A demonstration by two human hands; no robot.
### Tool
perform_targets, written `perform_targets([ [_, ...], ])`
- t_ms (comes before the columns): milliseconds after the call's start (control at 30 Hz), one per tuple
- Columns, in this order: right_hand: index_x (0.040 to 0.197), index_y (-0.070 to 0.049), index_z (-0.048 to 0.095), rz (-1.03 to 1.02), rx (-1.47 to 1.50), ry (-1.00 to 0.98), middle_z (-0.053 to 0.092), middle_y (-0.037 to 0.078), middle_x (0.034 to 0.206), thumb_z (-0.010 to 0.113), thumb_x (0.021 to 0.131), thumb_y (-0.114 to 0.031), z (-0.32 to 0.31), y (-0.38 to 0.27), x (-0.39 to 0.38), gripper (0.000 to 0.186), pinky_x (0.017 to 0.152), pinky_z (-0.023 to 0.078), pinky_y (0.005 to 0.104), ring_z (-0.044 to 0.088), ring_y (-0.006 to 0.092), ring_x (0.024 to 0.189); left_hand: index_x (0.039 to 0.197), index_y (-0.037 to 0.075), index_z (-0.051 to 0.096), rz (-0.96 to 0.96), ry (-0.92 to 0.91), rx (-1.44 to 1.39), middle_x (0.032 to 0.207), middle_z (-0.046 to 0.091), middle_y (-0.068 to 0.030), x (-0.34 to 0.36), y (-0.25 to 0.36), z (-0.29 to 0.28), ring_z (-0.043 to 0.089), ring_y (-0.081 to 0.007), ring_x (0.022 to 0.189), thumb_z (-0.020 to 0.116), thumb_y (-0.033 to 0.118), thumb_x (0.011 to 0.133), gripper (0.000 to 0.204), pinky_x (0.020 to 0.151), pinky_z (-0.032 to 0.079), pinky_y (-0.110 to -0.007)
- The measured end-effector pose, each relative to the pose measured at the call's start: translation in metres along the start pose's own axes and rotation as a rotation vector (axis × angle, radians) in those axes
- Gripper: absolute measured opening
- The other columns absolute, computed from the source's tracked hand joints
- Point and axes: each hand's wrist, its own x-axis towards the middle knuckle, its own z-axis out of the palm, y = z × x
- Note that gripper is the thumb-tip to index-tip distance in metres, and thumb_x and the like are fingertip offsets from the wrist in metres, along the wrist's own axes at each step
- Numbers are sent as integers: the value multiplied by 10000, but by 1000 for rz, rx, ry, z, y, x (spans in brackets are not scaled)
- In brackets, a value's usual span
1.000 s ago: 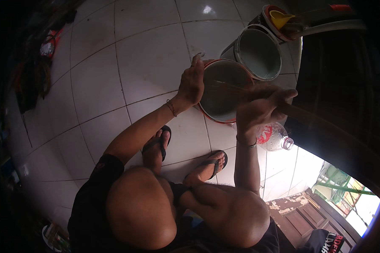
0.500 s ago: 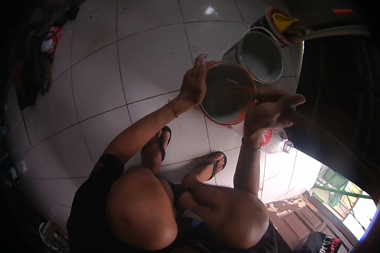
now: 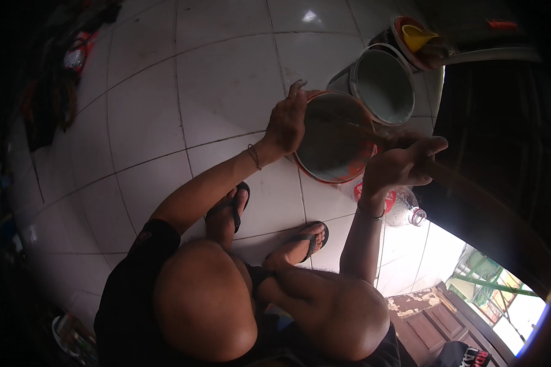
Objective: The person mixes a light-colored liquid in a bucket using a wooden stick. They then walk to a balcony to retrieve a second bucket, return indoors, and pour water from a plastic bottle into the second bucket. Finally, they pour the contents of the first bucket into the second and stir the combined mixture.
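My left hand [image 3: 286, 125] grips the left side of an orange-rimmed bucket [image 3: 333, 181], which stands tilted with its dark grey inside facing me. At the bucket's right rim is my right hand [image 3: 398, 165], its fingers curled round something mostly hidden. A long, dim brown shape [image 3: 471, 188] runs from that hand toward the lower right. Beyond the hand, a blurred brown mass [image 3: 404, 138] reaches over the rim; its kind is unclear. Below the bucket, partly behind my right wrist, lies a clear plastic bottle [image 3: 404, 211] with a red label.
Behind the bucket stands a grey-lined pail [image 3: 382, 85]. Farther back is a dark bucket with a yellow funnel [image 3: 417, 38]. White tiles [image 3: 226, 85] cover the floor around my sandalled feet. A brown panelled door [image 3: 431, 324] is at lower right; dark clutter [image 3: 52, 104] lies far left.
The view has shifted slightly, so the bucket and pail appear a little farther right. Both hands keep their places at the bucket. Brown streaks inside the bucket look fainter.
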Motion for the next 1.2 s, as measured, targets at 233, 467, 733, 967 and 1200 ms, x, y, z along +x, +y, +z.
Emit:
perform_targets([
  [233, 655, -108, 451, 162, 143, -333, 384, -29, 506, 416, 1091, -354, 0, -30, -26, 502, 413, 289, 206, 356, 52, 411, 1293, -107, 418, 91, 31, 160, 1258, 498, -342, -4, -10, 2, 592, -494, 892, 275, 218, 1042, 435, 835, 483, -542],
  [467, 640, -67, 507, -17, -51, -85, 503, 11, 528, 473, 1075, -208, -6, -1, 5, 459, 477, 343, 235, 440, 72, 453, 1278, -98, 431, 49, 26, 32, 1265, 504, -355, -1, -14, 5, 590, -497, 892, 313, 175, 1018, 395, 841, 477, -546],
  [733, 684, -97, 450, 126, 112, -298, 387, -34, 524, 457, 1083, -293, 12, -25, -23, 445, 425, 299, 227, 329, 38, 423, 1260, -86, 459, 218, 73, 295, 1256, 500, -366, -8, -28, 6, 599, -507, 915, 347, 72, 979, 341, 843, 496, -539],
  [967, 634, -84, 455, 73, 65, -92, 450, 5, 500, 422, 1090, -335, -3, -8, -5, 521, 442, 337, 242, 428, 86, 429, 1228, -84, 488, 181, 23, 95, 1257, 480, -383, 0, -14, 4, 600, -507, 876, 406, 4, 926, 325, 821, 507, -539],
  [1200, 638, -85, 459, 161, 108, -246, 447, 4, 503, 443, 1083, -328, 6, -35, -25, 508, 430, 337, 230, 417, 79, 419, 1241, -62, 491, 63, 37, 127, 1276, 477, -357, -5, -11, 3, 599, -499, 917, 376, 51, 961, 323, 836, 508, -533],
])
